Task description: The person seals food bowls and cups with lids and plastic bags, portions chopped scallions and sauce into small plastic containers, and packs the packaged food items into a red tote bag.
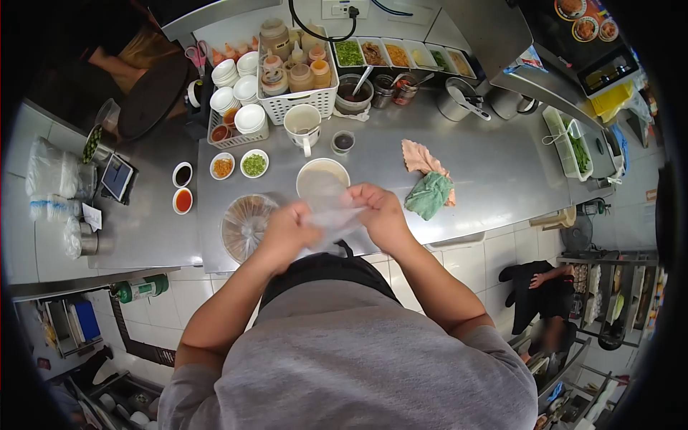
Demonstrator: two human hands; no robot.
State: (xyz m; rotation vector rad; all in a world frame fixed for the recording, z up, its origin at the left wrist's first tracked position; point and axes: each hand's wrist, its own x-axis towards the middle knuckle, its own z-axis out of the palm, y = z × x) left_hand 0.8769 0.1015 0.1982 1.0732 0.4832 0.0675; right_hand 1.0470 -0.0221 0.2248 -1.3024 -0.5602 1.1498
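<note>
A thin clear plastic bag [334, 216], blurred by motion, is stretched between my two hands in front of my waist. My left hand [288, 235] pinches one side of it, and my right hand [378, 216] grips the other with its fingers closed. Just beyond, partly covered by the plastic, stands a white round container [345, 166]; its contents are hard to make out. To the left of my left hand, a large round bowl [242, 226] sits under gathered clear plastic. A white mug [302, 126] with a utensil in it stands farther back.
Small dishes of chopped greens [254, 163], orange bits [222, 166], red sauce [183, 201] and dark sauce [183, 174] stand left. A white basket [308, 104] holds several bottles. Green cloth [428, 195] and peach cloth [423, 156] lie right. Another person [541, 290] is behind, right.
</note>
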